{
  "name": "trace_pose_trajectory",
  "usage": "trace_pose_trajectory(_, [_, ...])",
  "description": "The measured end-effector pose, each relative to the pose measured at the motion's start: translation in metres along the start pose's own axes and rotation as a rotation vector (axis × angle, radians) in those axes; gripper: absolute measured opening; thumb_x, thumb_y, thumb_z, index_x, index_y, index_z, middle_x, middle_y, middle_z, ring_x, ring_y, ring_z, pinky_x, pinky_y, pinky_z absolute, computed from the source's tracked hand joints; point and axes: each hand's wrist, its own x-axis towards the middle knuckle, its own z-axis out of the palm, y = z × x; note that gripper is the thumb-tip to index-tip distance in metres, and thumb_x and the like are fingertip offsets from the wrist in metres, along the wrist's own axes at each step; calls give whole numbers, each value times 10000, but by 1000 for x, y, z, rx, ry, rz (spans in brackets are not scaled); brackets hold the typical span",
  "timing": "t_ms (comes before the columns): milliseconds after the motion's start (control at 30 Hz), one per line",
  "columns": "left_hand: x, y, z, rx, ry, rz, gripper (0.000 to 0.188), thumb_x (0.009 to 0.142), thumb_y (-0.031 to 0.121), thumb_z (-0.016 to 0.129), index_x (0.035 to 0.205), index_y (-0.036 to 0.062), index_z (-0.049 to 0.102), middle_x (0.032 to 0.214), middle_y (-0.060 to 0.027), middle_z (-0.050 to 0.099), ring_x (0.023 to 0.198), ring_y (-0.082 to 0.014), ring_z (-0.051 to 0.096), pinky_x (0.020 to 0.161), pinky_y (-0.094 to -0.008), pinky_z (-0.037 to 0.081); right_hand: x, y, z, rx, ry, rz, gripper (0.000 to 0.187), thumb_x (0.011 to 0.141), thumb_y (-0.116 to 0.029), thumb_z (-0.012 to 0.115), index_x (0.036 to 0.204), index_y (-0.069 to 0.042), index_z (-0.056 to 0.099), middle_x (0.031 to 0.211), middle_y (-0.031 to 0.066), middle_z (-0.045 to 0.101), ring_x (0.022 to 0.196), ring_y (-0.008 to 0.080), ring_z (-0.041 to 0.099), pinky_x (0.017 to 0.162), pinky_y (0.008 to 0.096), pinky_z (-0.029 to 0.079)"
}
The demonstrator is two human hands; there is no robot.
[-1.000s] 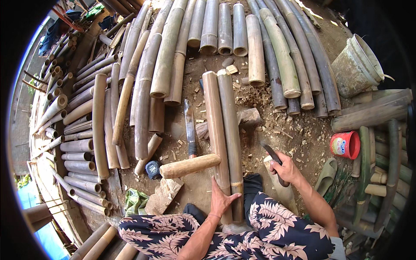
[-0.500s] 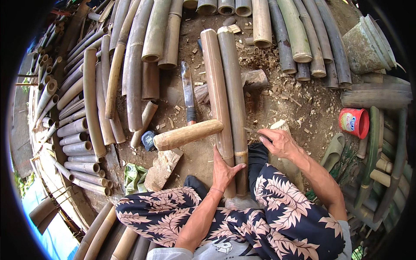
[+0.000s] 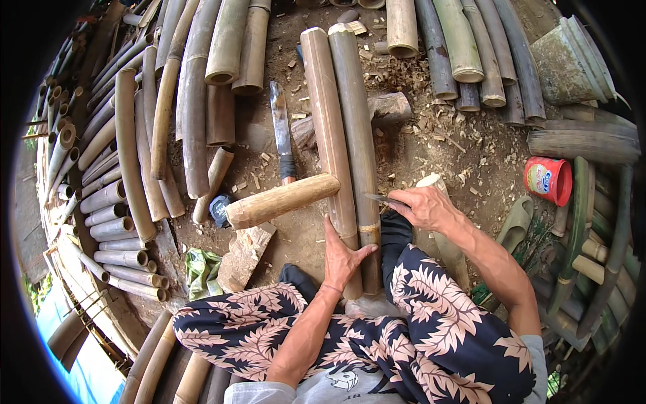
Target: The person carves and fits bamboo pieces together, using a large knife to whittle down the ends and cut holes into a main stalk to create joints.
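Two long bamboo poles (image 3: 331,135) lie side by side, pointing away from me, with their near ends between my legs. My left hand (image 3: 343,259) grips them near that end, its thumb stretched across to the right pole. In my closed right hand (image 3: 431,210) is a small knife (image 3: 385,199), its narrow blade pointing left at the right pole's edge. The handle is mostly hidden by my fingers. A short round wooden billet (image 3: 282,200) lies left of the poles, one end against the left pole. Beyond it is a large knife (image 3: 280,128) with a dark-wrapped handle.
A log (image 3: 390,108) lies crosswise under the poles. Bamboo lengths (image 3: 195,101) crowd the left and far sides. Near the billet are a blue tape measure (image 3: 219,211) and a wood block (image 3: 247,258). On the right are a red tub (image 3: 548,180), a sandal (image 3: 516,223) and a bucket (image 3: 572,60).
The whole view has shifted, so most things appear slightly further left and up. My left hand keeps its hold; the knife in my right hand has come closer to the right bamboo pole.
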Motion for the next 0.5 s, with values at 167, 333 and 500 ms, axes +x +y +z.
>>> trace_pose_trajectory(167, [-1,-5,5,10,6,20,1363,591,324,955,1531,-68,50,1522,-358,272,1412,-458,336,1157,-431,338,-1,2,2,32,49,-28,167,922,-271,666,949,-109,636,685,150,640,653,372,650,546,458,493])
trace_pose_trajectory(333, [-5,-3,8,-1,-19,14,1361,594,333,952,1531,-70,50,1527,-356,261,1417,-451,330,1158,-432,337,-7,-4,-8,-45,-30,40,144,933,-248,639,940,-104,640,700,158,652,664,389,653,550,469,493])
trace_pose_trajectory(500, [-16,-9,-13,-8,51,32,1342,607,375,938,1528,-75,71,1499,-360,308,1393,-464,359,1150,-443,348,-23,-5,-56,-397,-91,216,154,968,-218,566,943,-78,624,652,150,622,588,354,643,549,473,514])
